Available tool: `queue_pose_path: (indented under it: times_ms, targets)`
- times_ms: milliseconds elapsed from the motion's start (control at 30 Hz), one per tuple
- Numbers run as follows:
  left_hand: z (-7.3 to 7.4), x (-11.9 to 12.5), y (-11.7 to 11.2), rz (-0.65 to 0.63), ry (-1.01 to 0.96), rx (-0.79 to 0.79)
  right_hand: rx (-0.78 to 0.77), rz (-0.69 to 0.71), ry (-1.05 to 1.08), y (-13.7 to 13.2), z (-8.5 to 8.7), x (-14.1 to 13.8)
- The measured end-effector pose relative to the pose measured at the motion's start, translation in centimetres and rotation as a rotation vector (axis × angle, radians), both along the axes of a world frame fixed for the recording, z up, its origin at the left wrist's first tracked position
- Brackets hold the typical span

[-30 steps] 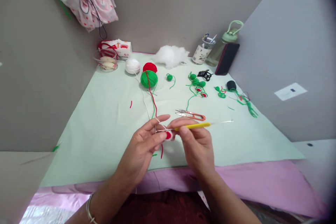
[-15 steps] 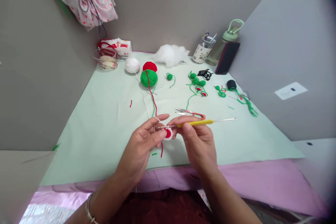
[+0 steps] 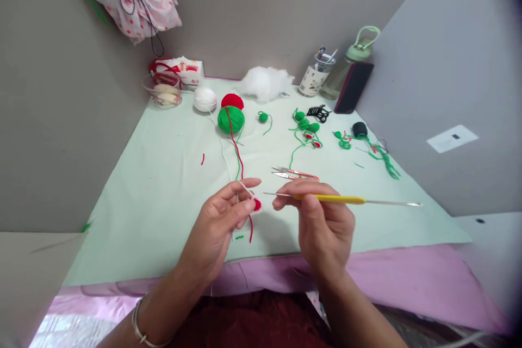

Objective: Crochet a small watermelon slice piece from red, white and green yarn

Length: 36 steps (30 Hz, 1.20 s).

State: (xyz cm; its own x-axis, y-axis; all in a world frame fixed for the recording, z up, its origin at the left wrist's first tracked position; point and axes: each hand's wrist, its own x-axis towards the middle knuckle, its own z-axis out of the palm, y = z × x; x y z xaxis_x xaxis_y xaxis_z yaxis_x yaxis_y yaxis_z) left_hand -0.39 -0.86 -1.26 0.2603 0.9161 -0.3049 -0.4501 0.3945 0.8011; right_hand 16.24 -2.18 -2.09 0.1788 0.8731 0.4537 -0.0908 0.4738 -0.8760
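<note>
My left hand (image 3: 222, 215) pinches a small red and white crocheted piece (image 3: 256, 205), with white yarn (image 3: 223, 152) looped over its forefinger. A red strand (image 3: 251, 228) hangs from the piece. My right hand (image 3: 322, 217) grips a yellow-handled crochet hook (image 3: 334, 199), whose metal tip points left, just clear of the piece. Both hands hover over the near middle of a pale green table (image 3: 163, 185).
Red snips (image 3: 296, 174) lie just beyond my hands. Farther back are green (image 3: 231, 119), red (image 3: 232, 101) and white (image 3: 205, 99) yarn balls, white stuffing (image 3: 264, 82), green crocheted bits (image 3: 305, 129), a pen jar (image 3: 316, 74), a bottle (image 3: 351, 62) and a phone (image 3: 353, 88).
My right hand has drawn the hook out to the right, away from the crocheted piece. My left hand has stayed in place holding the piece.
</note>
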Motion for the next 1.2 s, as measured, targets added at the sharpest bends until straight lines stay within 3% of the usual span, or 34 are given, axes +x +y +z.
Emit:
queue_pose_path:
  times_ms: [867,1200]
  targets:
    - [-0.21,-0.22,-0.31,-0.044,0.042,0.082,-0.027,0.033,-0.136,-0.12,0.55,0.33]
    - [0.7,-0.16,-0.41,-0.059,0.001,0.059,-0.192,0.171,0.141,0.32,0.4,0.38]
